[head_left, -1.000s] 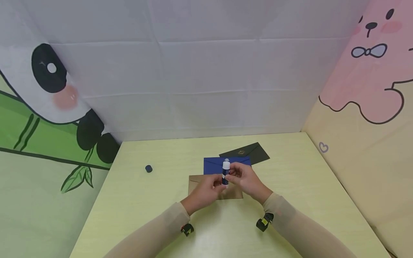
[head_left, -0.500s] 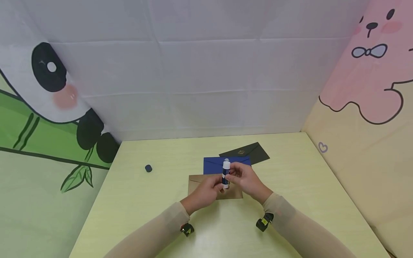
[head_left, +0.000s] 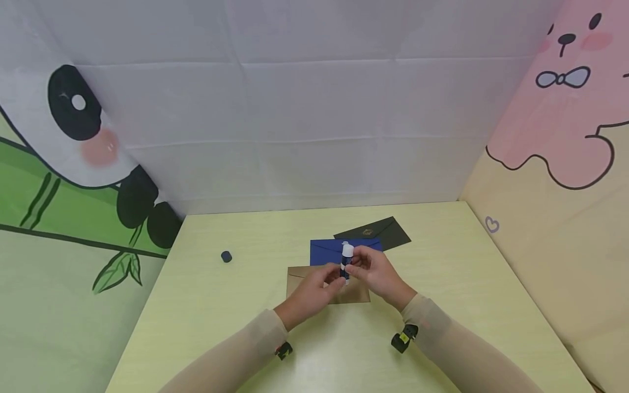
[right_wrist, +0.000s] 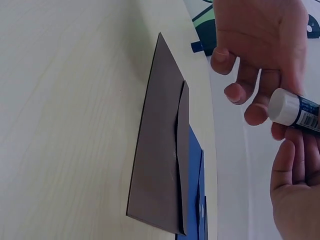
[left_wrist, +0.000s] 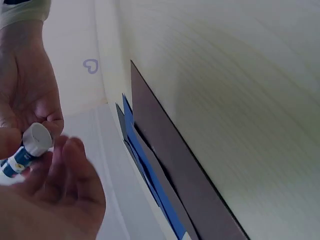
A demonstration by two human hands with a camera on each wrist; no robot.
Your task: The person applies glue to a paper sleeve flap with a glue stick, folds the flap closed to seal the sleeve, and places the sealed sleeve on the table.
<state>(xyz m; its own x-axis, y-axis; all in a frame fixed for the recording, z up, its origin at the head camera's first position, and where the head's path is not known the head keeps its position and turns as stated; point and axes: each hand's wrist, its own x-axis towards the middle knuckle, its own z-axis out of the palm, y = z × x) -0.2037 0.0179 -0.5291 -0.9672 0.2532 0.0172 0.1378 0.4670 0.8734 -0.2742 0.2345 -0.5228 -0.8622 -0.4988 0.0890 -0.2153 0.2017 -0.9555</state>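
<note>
A dark blue glue stick (head_left: 346, 265) with white ends stands nearly upright between both hands, above the brown envelope (head_left: 356, 295). My right hand (head_left: 378, 275) grips its tube between thumb and fingers. Around the white bottom end, my left hand (head_left: 314, 289) pinches with thumb and fingertips. The left wrist view shows the glue stick's white base (left_wrist: 37, 139) between the left thumb and fingers. In the right wrist view, several fingers of the left hand (right_wrist: 262, 37) hang loose beside the white base (right_wrist: 284, 107).
A blue envelope (head_left: 324, 252) lies behind the brown one, and a dark envelope (head_left: 388, 233) behind that. A dark blue cap (head_left: 226, 256) stands apart on the left of the table (head_left: 196, 327). Printed cloth walls enclose the table's back and sides.
The left fingers shift at the glue stick's bottom end, the thumb moving away and back up to it. The stick tilts and moves slightly right. The envelopes and cap stay put.
</note>
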